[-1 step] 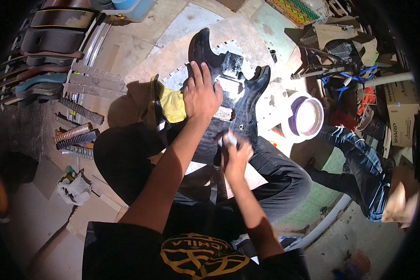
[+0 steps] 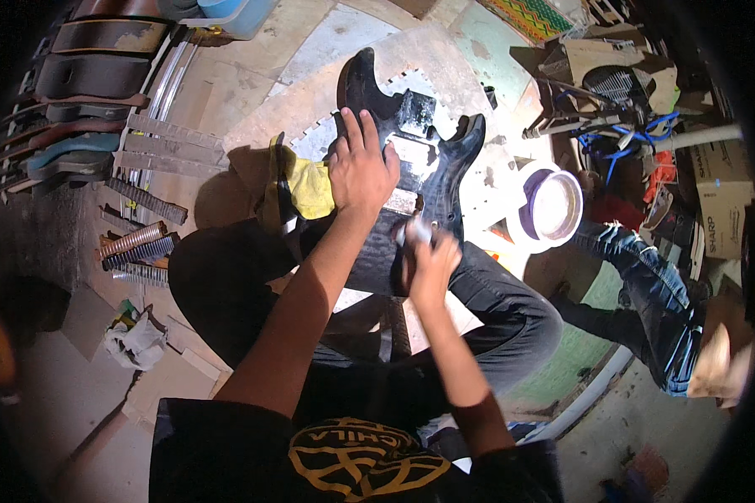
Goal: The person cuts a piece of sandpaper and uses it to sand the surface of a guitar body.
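A black electric guitar body (image 2: pixel 377 251) with two horns and cut-out cavities lies across my lap, its horned end away from me. My left hand (image 2: pixel 362 172) presses flat on its upper middle, fingers stretched forward and holding nothing. Over the lower right part of the body, my right hand (image 2: pixel 433 260) closes round a small pale object (image 2: pixel 417 231); motion blur hides what kind it is. A yellow cloth (image 2: pixel 310 189) sits just left of my left hand, beside the body's edge.
A white tub with a purple rim (image 2: pixel 554 206) stands at the right, near another person's leg in torn jeans (image 2: pixel 637 260). Guitar bodies (image 2: pixel 92 75) are racked at far left. Wooden strips, cardboard boxes (image 2: pixel 724 197) and crumpled white plastic (image 2: pixel 136 342) lie around.
My right hand has shifted slightly up and to the right with the pale object, over the guitar body. My left hand stays in place.
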Demonstrator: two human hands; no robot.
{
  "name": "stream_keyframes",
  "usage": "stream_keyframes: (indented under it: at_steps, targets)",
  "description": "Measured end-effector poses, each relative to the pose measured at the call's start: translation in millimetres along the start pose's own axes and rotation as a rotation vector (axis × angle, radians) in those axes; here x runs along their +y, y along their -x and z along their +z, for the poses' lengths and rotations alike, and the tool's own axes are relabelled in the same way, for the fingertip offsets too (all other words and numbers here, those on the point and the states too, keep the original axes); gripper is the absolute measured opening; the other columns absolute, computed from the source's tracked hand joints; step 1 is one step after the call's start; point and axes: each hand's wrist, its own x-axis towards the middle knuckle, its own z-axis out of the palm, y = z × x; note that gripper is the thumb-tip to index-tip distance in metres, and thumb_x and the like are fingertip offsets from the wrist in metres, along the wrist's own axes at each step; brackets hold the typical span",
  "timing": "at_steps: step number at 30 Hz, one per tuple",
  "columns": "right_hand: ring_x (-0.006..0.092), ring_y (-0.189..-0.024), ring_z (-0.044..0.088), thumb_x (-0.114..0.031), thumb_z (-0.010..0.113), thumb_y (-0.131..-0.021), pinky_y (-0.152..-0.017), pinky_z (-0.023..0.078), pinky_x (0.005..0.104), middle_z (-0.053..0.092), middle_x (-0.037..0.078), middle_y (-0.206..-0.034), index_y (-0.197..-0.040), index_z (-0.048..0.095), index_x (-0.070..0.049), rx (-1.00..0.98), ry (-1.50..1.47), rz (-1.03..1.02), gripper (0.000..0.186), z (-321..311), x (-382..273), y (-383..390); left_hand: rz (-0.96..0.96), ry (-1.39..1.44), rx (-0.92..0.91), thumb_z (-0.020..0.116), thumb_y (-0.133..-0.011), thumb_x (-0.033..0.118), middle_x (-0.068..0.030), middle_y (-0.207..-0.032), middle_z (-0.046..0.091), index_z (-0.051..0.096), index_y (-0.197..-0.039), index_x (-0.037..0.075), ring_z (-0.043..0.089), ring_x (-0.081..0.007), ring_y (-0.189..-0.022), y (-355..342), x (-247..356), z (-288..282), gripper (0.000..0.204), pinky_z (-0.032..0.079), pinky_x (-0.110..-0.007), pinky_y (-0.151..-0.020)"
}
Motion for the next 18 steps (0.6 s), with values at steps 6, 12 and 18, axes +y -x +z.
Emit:
stream_keyframes:
  at_steps: [6,12,18]
  targets:
    - [0.0437,-0.115,0.055,-0.001,0.071,-0.085,-0.098,0.040,0.0547,0.058,0.025,-0.125,-0.135,0.063,-0.018,0.117,-0.110,0.116,0.053,-3,4,-50,0.032,0.005,0.029,0.061,-0.095,0.036,-0.0278,-0.160,0.040,0.045,-0.153,0.001,0.065,-0.0391,-0.112,1,2,6,0.069,0.055,-0.049,-0.092]
    - [0.0425,-0.115,0.054,-0.008,0.074,-0.087,-0.100,0.039,0.0531,0.059,0.023,-0.128,-0.132,0.067,-0.020,0.049,0.000,0.040,0.048,-2,6,-21,0.020,-0.023,0.032,0.062,-0.095,0.036,-0.0285,-0.159,0.040,0.046,-0.152,0.001,0.065,-0.0391,-0.112,-1,0,3,0.069,0.055,-0.049,-0.092]
    - [0.0428,-0.112,0.057,-0.006,0.072,-0.089,-0.091,0.043,0.0532,0.060,0.025,-0.126,-0.127,0.067,-0.011,0.139,-0.019,0.057,0.038,-5,11,-41,0.034,-0.031,0.017,0.061,-0.095,0.036,-0.0289,-0.159,0.041,0.045,-0.153,0.002,0.065,-0.0393,-0.114,-1,2,5,0.069,0.054,-0.049,-0.094]
